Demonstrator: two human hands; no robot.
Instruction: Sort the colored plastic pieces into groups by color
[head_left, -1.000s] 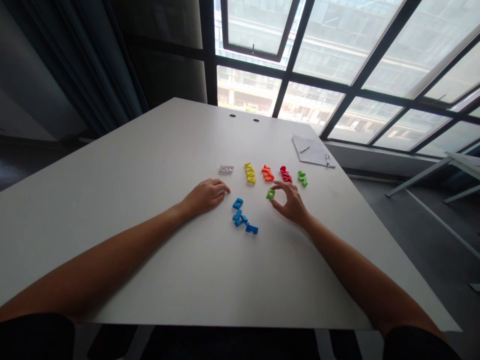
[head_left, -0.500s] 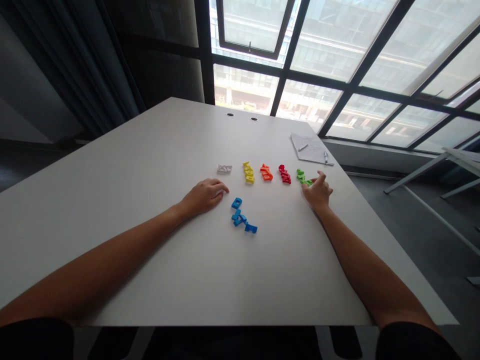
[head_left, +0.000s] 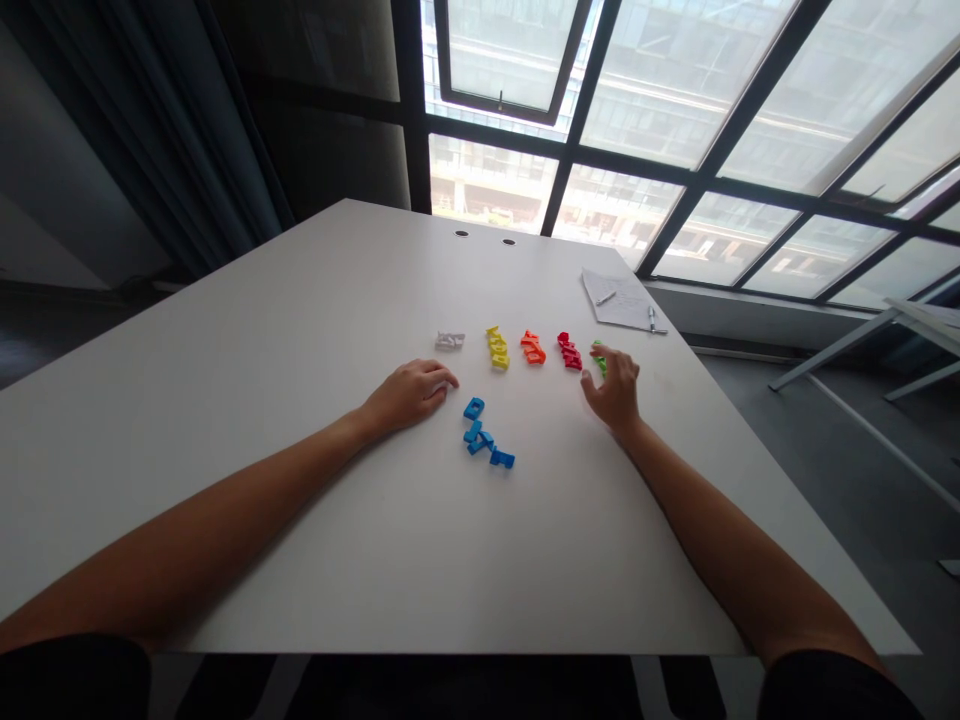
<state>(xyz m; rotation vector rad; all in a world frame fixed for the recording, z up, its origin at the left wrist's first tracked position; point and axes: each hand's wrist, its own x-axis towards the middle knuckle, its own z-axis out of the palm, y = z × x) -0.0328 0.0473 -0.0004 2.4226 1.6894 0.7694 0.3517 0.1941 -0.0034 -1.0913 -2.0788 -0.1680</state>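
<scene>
Small plastic pieces lie on a white table (head_left: pixel 300 330), grouped by colour: white pieces (head_left: pixel 449 340), yellow pieces (head_left: pixel 497 347), orange pieces (head_left: pixel 532 346), red pieces (head_left: pixel 569 350) and green pieces (head_left: pixel 599 354) in a row, with blue pieces (head_left: pixel 482 436) nearer to me. My right hand (head_left: pixel 616 389) hovers over the green pieces, fingers spread, covering most of them. My left hand (head_left: pixel 412 390) rests knuckles-up on the table with fingers curled, just left of the blue pieces and below the white ones.
A sheet of paper (head_left: pixel 619 296) with a pen (head_left: pixel 654 319) lies at the far right corner. Two cable holes (head_left: pixel 485 237) sit near the far edge. Windows rise behind the table; a white table frame (head_left: pixel 862 345) stands to the right.
My right hand carried a green piece from the middle of the table to the green group, let it go, and now hovers spread over that group. The left hand stayed still.
</scene>
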